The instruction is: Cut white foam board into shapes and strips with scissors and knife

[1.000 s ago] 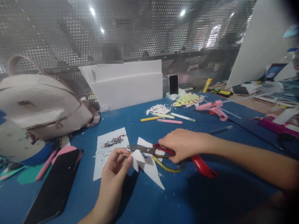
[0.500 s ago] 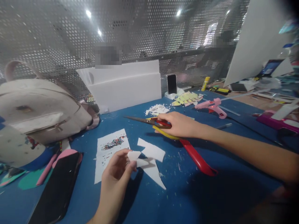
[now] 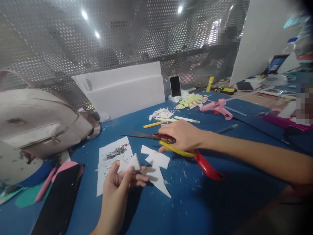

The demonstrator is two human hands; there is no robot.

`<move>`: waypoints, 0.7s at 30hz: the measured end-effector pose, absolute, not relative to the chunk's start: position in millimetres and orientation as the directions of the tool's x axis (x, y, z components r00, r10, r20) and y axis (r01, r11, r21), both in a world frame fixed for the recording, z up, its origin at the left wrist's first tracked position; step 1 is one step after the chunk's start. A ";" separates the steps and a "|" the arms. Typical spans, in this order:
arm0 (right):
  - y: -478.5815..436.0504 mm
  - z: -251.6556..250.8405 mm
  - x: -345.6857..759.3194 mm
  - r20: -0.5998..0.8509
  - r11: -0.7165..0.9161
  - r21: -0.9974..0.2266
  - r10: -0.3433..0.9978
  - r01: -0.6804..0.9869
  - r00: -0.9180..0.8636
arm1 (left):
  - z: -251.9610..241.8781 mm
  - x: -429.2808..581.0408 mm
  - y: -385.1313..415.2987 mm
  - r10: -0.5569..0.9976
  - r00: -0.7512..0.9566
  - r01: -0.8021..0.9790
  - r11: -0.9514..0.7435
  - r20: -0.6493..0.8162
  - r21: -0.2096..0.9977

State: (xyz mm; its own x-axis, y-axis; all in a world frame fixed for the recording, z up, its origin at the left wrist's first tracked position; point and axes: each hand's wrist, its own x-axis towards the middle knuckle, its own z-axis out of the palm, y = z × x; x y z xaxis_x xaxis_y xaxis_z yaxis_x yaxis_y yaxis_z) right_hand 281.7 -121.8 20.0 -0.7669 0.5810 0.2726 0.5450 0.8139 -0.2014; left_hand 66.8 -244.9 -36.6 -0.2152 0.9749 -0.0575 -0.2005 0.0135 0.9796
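Note:
My left hand (image 3: pixel 123 179) pinches a small white piece of foam or card (image 3: pixel 134 163) between thumb and fingers, just over the near edge of a white sheet (image 3: pixel 100 169) strewn with coloured bits (image 3: pixel 117 151). Right of it, my right hand (image 3: pixel 182 135) grips a pair of scissors (image 3: pixel 171 143) with red and yellow handles. The blades point left and stand slightly apart, with nothing between them. White cut offcuts (image 3: pixel 158 160) lie on the blue table between my hands. Beyond the scissors sits a heap of small white scraps (image 3: pixel 161 114).
On the left are a pale backpack (image 3: pixel 36 114) and a black phone (image 3: pixel 57 199). White boards (image 3: pixel 127 94) stand at the back beside an upright phone (image 3: pixel 175 86). A pink glue gun (image 3: pixel 217 108) with its cord lies right, near a glue stick (image 3: pixel 210 84).
The scissors have swung and their blades have parted. My left hand has turned the white piece, its fingers now more spread. The camera view has shifted slightly.

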 end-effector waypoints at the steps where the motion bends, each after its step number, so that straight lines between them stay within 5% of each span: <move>1: -122.5 18.0 281.0 0.274 0.815 -0.193 0.579 0.546 -0.768 | -34.3 68.7 -245.4 0.970 -0.236 -0.218 0.009 -0.061 0.976; 21: -136.0 3.9 271.6 0.231 0.845 -0.180 0.534 0.503 -0.813 | -32.3 66.8 -247.4 0.987 -0.141 -0.284 0.032 -0.075 0.958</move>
State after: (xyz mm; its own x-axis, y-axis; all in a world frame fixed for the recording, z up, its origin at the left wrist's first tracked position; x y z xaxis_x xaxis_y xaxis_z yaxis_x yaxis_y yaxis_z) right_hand 271.6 -136.0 3.9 -0.8135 0.5336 0.2315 0.5033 0.8452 -0.1796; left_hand 66.8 -247.4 -32.3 -0.1408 0.9872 -0.0752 -0.2844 0.0324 0.9582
